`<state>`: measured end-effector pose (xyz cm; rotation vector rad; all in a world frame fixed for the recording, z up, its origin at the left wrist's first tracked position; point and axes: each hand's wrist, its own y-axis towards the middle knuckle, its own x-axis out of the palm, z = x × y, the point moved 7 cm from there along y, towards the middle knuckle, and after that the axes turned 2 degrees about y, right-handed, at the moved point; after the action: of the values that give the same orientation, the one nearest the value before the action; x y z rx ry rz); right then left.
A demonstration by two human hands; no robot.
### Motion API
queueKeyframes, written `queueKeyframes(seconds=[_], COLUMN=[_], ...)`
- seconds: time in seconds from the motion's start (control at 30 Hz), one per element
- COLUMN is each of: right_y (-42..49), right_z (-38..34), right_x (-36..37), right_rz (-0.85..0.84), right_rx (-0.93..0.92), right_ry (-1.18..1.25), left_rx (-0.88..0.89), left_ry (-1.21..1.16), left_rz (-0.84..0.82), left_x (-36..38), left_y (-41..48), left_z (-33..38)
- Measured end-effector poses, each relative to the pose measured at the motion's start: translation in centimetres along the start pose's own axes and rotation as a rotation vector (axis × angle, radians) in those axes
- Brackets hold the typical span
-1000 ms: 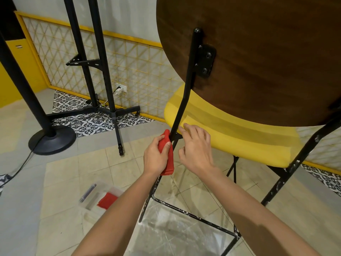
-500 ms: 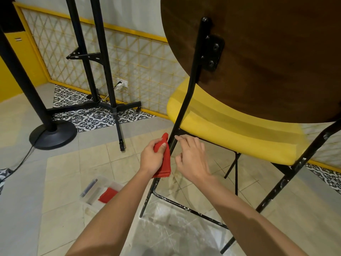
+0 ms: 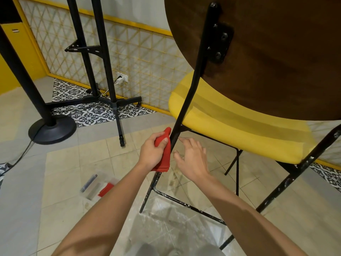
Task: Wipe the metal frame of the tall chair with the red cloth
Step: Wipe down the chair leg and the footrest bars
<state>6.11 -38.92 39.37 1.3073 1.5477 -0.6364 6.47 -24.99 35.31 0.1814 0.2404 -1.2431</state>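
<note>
- The floor (image 3: 60,182) is the biggest open stretch: pale tiles lie bare left of the chair, edged at the wall by a band of black-and-white patterned tile.
- One tall chair: round wooden backrest (image 3: 276,58) fills the upper right, yellow seat (image 3: 239,130) below it, black metal frame (image 3: 191,85) with two rear uprights in view and one low footrest bar (paint chipped white).
- Two black stands at left: a round-based pole (image 3: 24,85) and a twin-post stand (image 3: 96,52), both well apart from the chair.
- Two hands: left hand (image 3: 152,153) is closed around the one held red cloth (image 3: 165,156), pressing it to the left upright just below the seat edge; right hand (image 3: 193,159) is loosely spread, holding nothing, fingertips just beside the same upright.
- One clear box (image 3: 99,187) on the floor near the left forearm.
</note>
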Motion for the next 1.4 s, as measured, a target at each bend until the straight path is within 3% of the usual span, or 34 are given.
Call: queueKeyframes(seconds=[0.1,0.37,0.57,0.67,0.83,1.03,1.17,1.4], right_y=[0.0,0.2,0.1,0.1,0.2,0.6,0.4,0.2], right_z=[0.3,0.6,1.0,1.1,1.1,1.1,1.2,1.3], right_x=[0.1,0.9,0.8,0.9,1.0,-0.2,-1.1,-0.4], right_rz=[0.001,-0.03,-0.001,-0.009,-0.022,0.062,0.14,0.068], right_rx=[0.022,0.056,0.06,0.065,0.062,0.074,0.072,0.063], right_ry=[0.016,0.054,0.087,0.096,0.096,0.173,0.235,0.174], left_rx=[0.011,-0.025,0.053,0.046,-0.038,0.104,0.157,0.111], left_ry=[-0.105,0.067,-0.083,0.012,0.172,-0.02,0.112,0.268], left_rz=[0.018,-0.04,0.018,0.058,-0.02,0.103,0.211,0.262], left_x=[0.9,1.1,1.1,1.8,1.4,0.8,0.9,1.1], left_y=[-0.2,-0.4,-1.0,-1.3,-1.2,-1.7,-1.8,-1.7], left_z=[0.7,-1.6,-0.1,-1.2,-3.3,1.3,1.6,-0.3])
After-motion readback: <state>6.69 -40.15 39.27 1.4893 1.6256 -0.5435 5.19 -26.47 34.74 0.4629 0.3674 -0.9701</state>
